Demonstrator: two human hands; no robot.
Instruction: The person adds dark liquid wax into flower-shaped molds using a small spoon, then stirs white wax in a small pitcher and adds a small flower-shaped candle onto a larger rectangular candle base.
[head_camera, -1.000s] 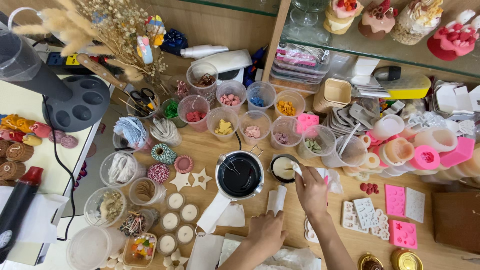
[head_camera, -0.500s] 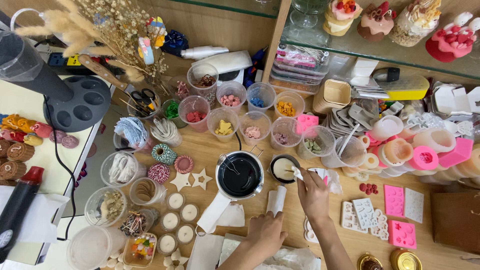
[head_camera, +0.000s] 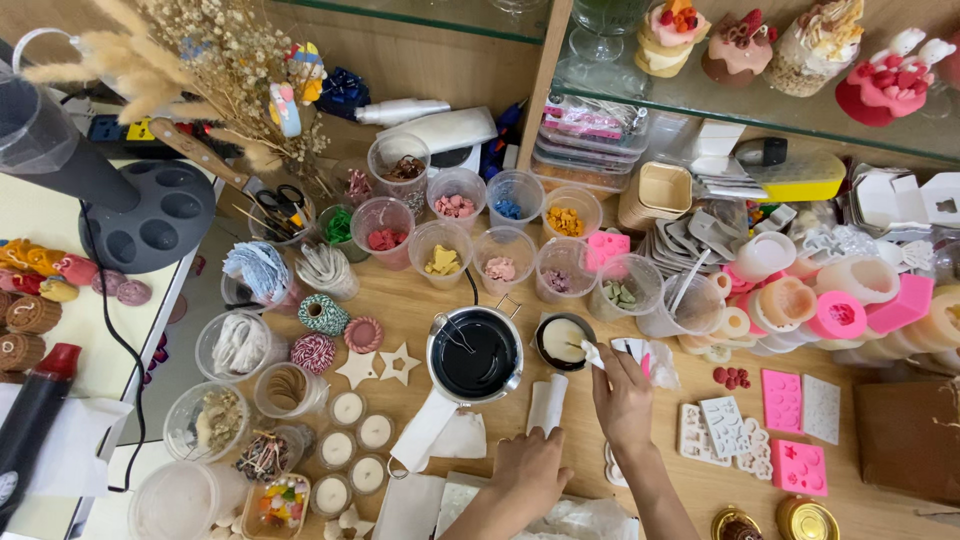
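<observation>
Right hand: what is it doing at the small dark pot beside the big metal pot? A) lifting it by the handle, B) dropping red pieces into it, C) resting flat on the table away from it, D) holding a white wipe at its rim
D: the right hand pinches a white wipe against the rim of the small dark pot, which holds pale wax.

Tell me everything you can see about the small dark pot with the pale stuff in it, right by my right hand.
The small dark pot is round, dark-walled, seemingly metal, and sits upright on the wooden table just right of the larger steel pot. It holds a pale cream, wax-like fill. A thin stick stands in the fill. The right hand holds a white tissue against its right rim. Whether it touches the larger pot cannot be told.
</observation>
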